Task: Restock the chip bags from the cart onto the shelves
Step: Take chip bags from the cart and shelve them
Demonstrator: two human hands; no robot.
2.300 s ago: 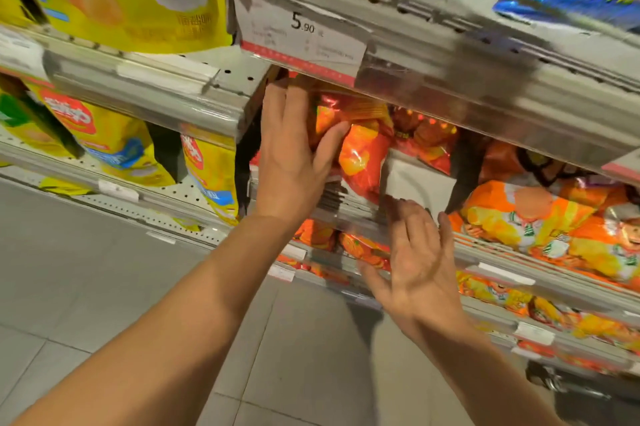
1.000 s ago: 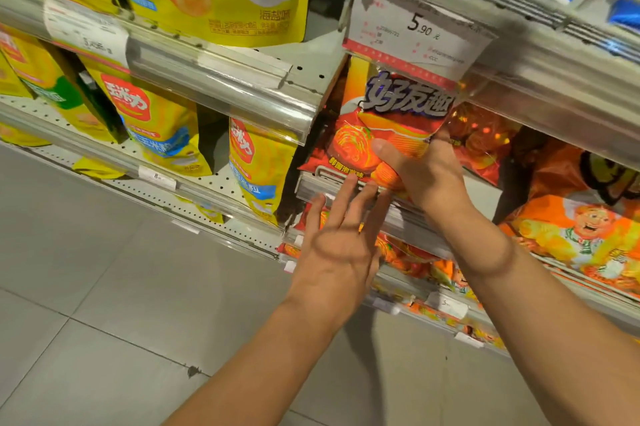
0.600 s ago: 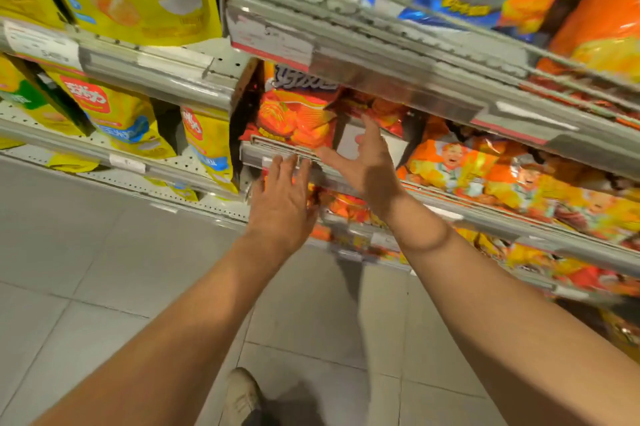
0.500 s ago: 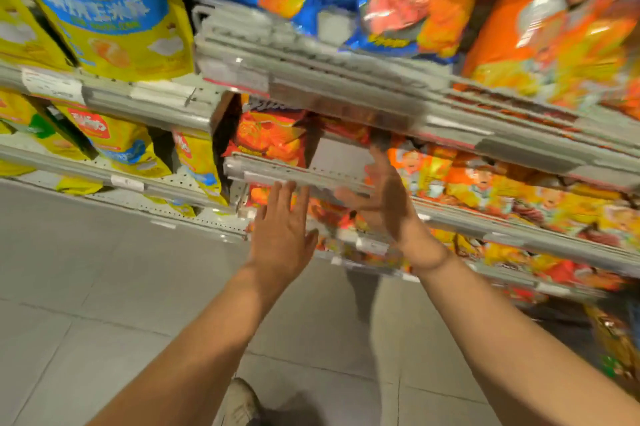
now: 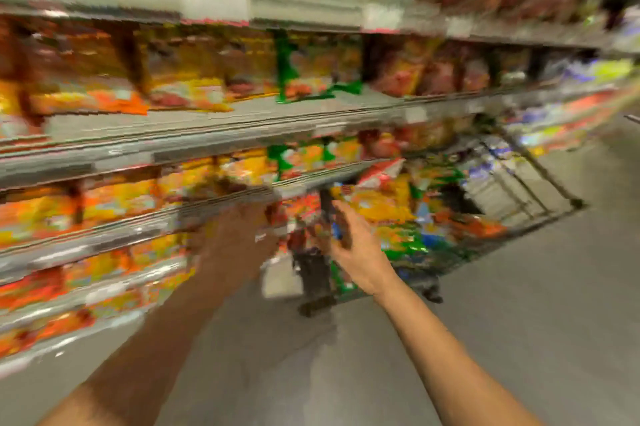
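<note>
No text legible — shelf tags [image 5: 213, 3], bag prints blurred.

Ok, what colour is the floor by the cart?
Plain grey floor, beside the cart; head view, though blurred.

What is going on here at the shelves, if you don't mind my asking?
A person is restocking chip bags. Both hands are empty: the right hand reaches, fingers open, toward the cart piled with bags, while the blurred left hand hovers near the shelf edge. The picture is smeared by motion.
</note>
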